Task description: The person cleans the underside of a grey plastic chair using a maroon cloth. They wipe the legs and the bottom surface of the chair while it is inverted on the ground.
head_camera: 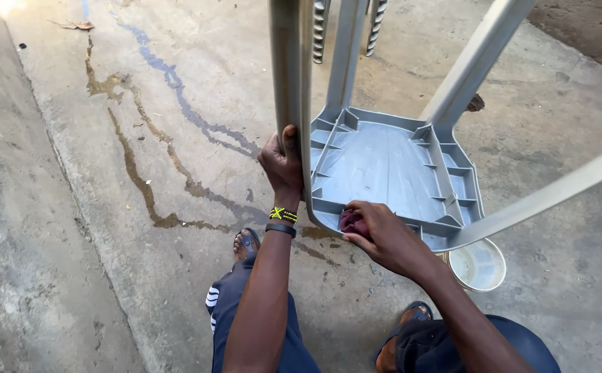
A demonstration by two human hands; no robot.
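Pressed under the right hand (384, 235), a dark red cloth (351, 222) sits bunched against the near rim of an upturned grey plastic chair (384, 166), fingers closed over it at about six o'clock on the seat's underside. Wrapped tight round a chair leg at nine o'clock, the left hand (281, 162) steadies the frame — if that hold loosens on wet plastic, the chair could tip toward the white bucket (478, 264) at four o'clock. Water trails (142, 173) streak the concrete floor (52, 207) at ten o'clock — slippery for the sandalled feet.
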